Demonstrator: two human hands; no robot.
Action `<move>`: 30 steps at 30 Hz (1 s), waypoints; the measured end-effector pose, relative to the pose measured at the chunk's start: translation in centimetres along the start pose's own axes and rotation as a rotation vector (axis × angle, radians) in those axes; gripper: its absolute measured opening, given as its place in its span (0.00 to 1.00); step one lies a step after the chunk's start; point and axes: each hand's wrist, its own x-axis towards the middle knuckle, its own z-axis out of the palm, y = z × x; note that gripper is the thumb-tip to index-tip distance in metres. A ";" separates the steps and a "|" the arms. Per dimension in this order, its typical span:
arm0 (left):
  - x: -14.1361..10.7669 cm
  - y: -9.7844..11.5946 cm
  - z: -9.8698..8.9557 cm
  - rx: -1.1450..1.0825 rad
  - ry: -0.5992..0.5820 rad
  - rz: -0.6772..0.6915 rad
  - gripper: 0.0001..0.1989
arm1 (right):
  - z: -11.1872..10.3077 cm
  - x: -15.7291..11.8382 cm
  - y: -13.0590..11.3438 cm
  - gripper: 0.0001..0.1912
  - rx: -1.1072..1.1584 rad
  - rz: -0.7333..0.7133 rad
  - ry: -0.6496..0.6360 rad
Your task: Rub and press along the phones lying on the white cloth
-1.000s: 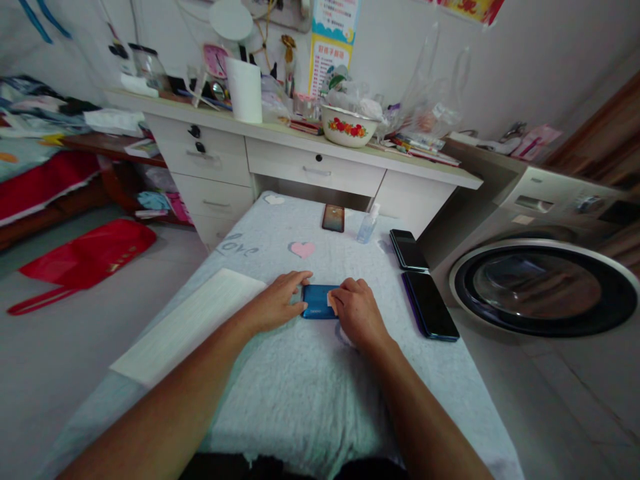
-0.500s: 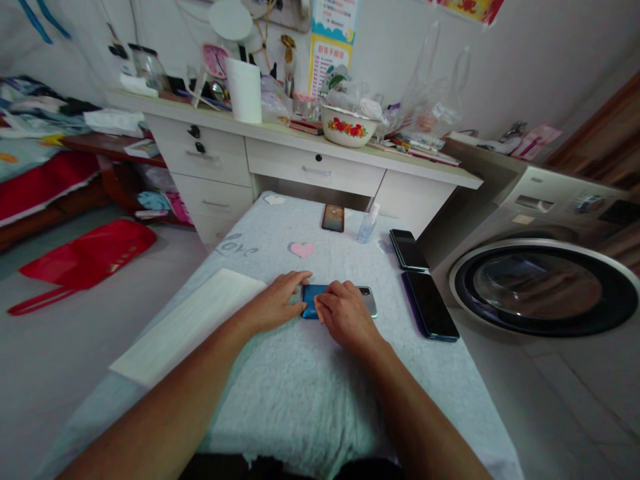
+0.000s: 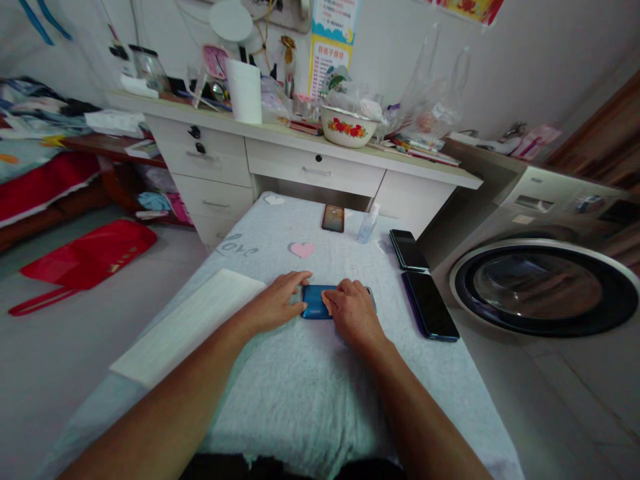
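Note:
A blue smartphone lies back side up across the cloth-covered table. My left hand steadies its left end, thumb and forefinger at the two corners there. In my right hand a small orange wiping cloth is pinched and pressed on the phone's back. That hand hides most of the phone's right half, camera end included. Off to the right, a large dark phone and a smaller phone rest near the table edge. Beyond my hands stand a clear spray bottle and a brown-backed phone.
A folded white paper towel lies left of my left arm. The grey tablecloth bears a pink heart. Behind the table is a white desk with a flowered bowl and paper roll. A washing machine stands right.
My right hand has slid a little to the right along the phone with the orange cloth, baring more of its blue back. My left hand has stayed put.

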 end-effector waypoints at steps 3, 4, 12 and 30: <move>0.0 -0.2 0.1 0.002 0.001 0.007 0.30 | 0.2 0.1 0.0 0.16 -0.011 0.008 -0.014; 0.1 -0.2 0.1 0.001 0.002 0.011 0.30 | 0.3 0.1 0.0 0.16 -0.012 0.008 -0.019; 0.1 0.0 0.0 0.000 -0.003 0.015 0.30 | -0.1 -0.1 -0.1 0.13 0.001 0.000 -0.007; 0.0 -0.1 0.0 0.007 0.015 0.031 0.30 | -0.1 0.1 -0.2 0.18 -0.053 0.022 -0.040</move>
